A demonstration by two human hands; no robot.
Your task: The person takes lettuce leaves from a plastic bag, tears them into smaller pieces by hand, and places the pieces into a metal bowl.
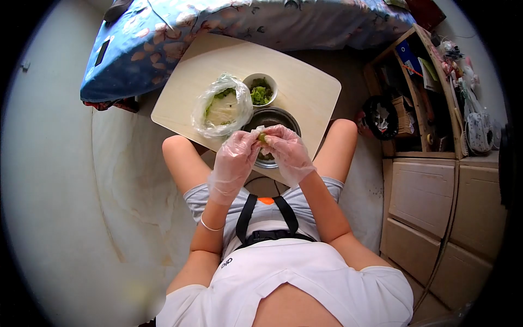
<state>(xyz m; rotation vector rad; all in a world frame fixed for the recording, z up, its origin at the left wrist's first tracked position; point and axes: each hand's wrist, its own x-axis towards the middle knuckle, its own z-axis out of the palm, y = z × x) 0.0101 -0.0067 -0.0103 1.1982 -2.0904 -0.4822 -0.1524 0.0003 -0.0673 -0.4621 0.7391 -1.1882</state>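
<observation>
Both hands wear clear plastic gloves and meet above a dark-bottomed metal bowl (290,121) at the table's near edge. Between their fingertips is a small green leafy piece (262,137), partly hidden by the fingers. My left hand (237,157) pinches it from one side, and my right hand (287,151) closes on it from the other. Some pale green bits show in the metal bowl below the hands. Just beyond it stands a white bowl (274,82) of torn green leaves (261,94). Left of that, an open clear plastic bag (202,115) contains something pale with green edges.
The low cream table (305,82) stands between my knees and a bed with a blue floral cover (147,49). To the right are a wooden shelf unit (422,98), a black-lined bin (384,117) and pale cabinets (419,185). A dark phone-like object (102,52) lies on the bed.
</observation>
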